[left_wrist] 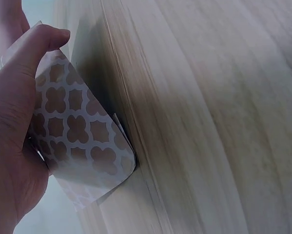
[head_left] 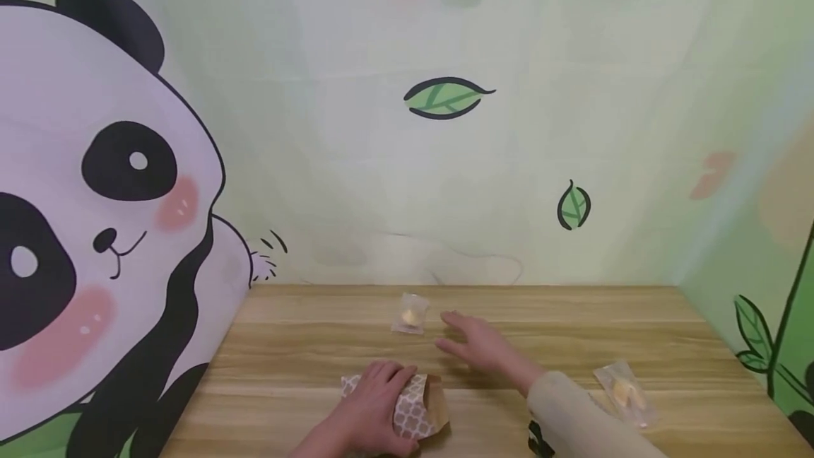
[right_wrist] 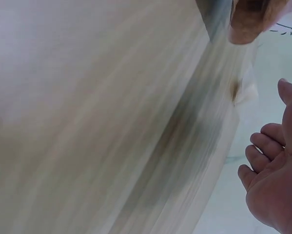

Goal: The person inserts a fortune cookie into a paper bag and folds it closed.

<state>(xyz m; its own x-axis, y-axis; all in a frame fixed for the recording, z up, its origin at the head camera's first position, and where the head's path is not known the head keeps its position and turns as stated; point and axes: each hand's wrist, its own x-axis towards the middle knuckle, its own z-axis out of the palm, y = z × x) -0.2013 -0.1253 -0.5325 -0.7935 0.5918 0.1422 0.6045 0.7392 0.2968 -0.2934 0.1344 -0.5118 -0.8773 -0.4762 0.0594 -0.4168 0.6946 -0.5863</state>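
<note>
Left hand (head_left: 378, 401) is gripping a patterned bag (head_left: 413, 408), contents unseen; outstretched right hand (head_left: 478, 346) is hovering, empty, near one unbagged packet (head_left: 410, 316); second packet (head_left: 624, 394) is lying outside.

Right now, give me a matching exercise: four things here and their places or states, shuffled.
1. Patterned bag
2. Right hand
3. Packet nearer the backdrop
4. Packet beside the right sleeve

A. Right side of the table
B. Holding nothing, thumb apart
C. Gripped by the left hand
D. Beyond the bag, near the back edge

Pairs: 1-C, 2-B, 3-D, 4-A
</note>
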